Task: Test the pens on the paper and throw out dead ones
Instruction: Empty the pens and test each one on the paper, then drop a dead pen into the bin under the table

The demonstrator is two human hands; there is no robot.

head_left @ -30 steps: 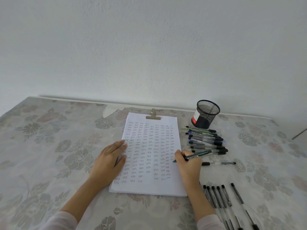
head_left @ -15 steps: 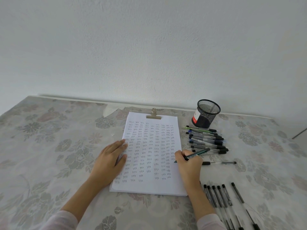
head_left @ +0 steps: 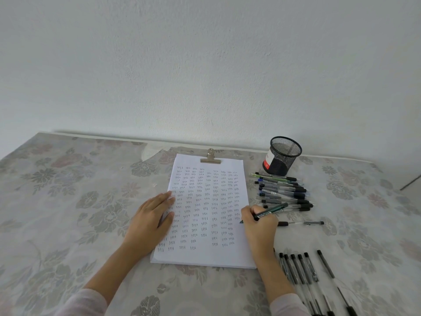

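Observation:
A white paper [head_left: 206,256] covered with rows of small handwritten words lies under a metal clip [head_left: 210,158] in the middle of the table. My left hand [head_left: 151,221] rests flat on the sheet's left edge, fingers straight. My right hand [head_left: 258,225] grips a dark green pen [head_left: 272,210] with its tip on the paper near the right margin. To the right of the sheet lies a pile of several pens [head_left: 284,192]. A single clear pen [head_left: 300,223] lies just right of my right hand. Several black pens [head_left: 298,270] lie in a row at the front right.
A black mesh pen cup [head_left: 282,156] stands at the back right, near the wall. The table wears a grey floral cloth [head_left: 68,201]. A white wall rises straight behind the table.
My right hand with the green pen has shifted very slightly on the paper's right side. My left hand has stayed put.

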